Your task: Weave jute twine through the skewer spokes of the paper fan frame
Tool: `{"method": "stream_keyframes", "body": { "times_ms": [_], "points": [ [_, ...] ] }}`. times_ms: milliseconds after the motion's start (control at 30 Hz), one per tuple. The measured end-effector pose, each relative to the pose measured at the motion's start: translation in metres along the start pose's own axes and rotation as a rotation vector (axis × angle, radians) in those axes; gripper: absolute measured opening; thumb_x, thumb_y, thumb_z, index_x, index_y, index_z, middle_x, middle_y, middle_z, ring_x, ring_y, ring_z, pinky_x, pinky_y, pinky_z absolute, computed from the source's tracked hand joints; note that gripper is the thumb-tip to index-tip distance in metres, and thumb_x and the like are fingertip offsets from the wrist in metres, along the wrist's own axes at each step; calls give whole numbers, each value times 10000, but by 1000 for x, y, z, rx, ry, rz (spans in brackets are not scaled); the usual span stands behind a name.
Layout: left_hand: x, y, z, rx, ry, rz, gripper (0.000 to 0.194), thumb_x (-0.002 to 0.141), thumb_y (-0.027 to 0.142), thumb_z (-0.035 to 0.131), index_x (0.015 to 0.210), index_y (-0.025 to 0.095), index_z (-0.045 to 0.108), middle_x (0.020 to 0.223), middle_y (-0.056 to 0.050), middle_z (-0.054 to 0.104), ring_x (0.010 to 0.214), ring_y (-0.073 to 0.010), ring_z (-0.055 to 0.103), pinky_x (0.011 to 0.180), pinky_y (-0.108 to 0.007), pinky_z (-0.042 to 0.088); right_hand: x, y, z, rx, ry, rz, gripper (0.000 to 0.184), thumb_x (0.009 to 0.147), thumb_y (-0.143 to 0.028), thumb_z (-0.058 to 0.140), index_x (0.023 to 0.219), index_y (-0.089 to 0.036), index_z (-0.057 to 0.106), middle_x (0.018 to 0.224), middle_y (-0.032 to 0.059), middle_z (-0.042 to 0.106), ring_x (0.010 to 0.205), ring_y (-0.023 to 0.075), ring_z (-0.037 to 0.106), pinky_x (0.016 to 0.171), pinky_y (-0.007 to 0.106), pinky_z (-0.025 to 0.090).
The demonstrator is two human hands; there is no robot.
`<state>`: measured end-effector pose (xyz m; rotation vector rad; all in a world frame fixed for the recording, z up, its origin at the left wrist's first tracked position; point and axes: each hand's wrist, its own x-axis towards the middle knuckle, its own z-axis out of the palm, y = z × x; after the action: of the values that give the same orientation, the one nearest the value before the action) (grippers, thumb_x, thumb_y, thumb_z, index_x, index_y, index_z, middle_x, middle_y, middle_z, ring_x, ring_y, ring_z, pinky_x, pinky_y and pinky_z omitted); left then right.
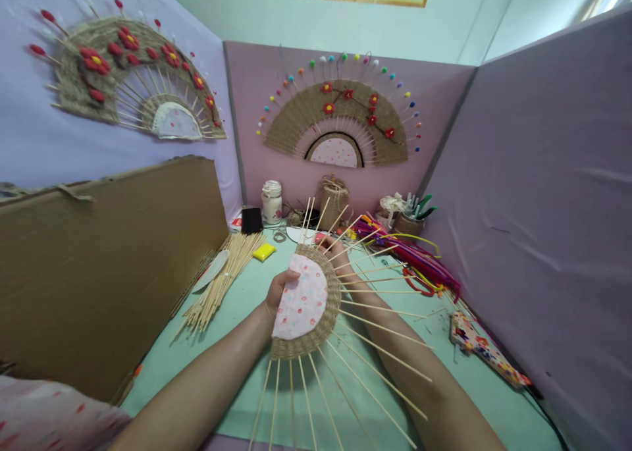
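A half-round fan piece (309, 296) is held up over the table, its flat side turned to the left. White cloth with small red flowers covers its middle, a woven twine band (334, 299) rims the curve, and thin wooden sticks (390, 309) spread outward from it. My left hand (280, 291) grips the flat edge, thumb on the cloth and the other fingers hidden behind. Behind the upper sticks, my right hand (336, 250) is at the top of the twine band, fingers bent; the sticks partly cover it, and what it pinches is unclear.
A bundle of wooden sticks (227, 276) lies left, beside a yellow packet (264, 251). Colourful pipe cleaners (415, 260) and a floral-patterned glue gun (486, 352) lie right. A white jar (271, 202) and a twine-wrapped pot (334, 197) stand behind. Cardboard (108, 273) walls the left side.
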<state>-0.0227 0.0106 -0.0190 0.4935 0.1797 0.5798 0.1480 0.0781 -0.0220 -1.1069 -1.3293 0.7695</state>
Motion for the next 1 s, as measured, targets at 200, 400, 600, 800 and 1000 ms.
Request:
{"method": "stream_keyframes", "body": {
  "times_ms": [200, 400, 600, 800, 1000],
  "points": [
    [1, 1, 0, 4, -20, 15, 325, 699, 175, 462, 894, 18, 669, 819, -173, 706, 778, -272, 673, 753, -370, 472, 10, -3, -23, 44, 110, 20, 220, 582, -367, 687, 641, -195, 565, 577, -10, 564, 550, 137, 490, 535, 285, 409],
    [2, 0, 1, -16, -58, -28, 358, 688, 181, 441, 913, 25, 670, 823, -163, 707, 759, -268, 669, 738, -367, 462, 22, -22, -61, 273, 78, 45, 307, 576, -393, 701, 767, -193, 567, 602, -37, 541, 519, 97, 491, 509, 240, 420],
    [2, -3, 4, 2, -100, -52, 368, 700, 188, 438, 918, -3, 665, 817, -179, 703, 801, -282, 661, 753, -360, 443, 27, -43, -83, 491, -6, 49, 317, 560, -284, 753, 820, -215, 585, 719, -28, 591, 642, 112, 574, 635, 276, 487],
    [4, -3, -1, 4, -70, -41, 435, 667, 191, 456, 1022, 3, 624, 885, -181, 698, 847, -293, 653, 783, -386, 442, 27, -45, -82, 509, -4, 84, 297, 564, -249, 751, 811, -206, 592, 720, -35, 599, 637, 99, 575, 621, 250, 477],
    [5, -3, -7, -31, -102, -70, 421, 681, 181, 464, 1021, -5, 628, 849, -177, 702, 806, -286, 660, 773, -379, 446, 28, -37, -80, 396, -5, 86, 306, 561, -281, 744, 808, -188, 588, 668, -31, 602, 589, 90, 555, 579, 232, 442]
  ]
}}
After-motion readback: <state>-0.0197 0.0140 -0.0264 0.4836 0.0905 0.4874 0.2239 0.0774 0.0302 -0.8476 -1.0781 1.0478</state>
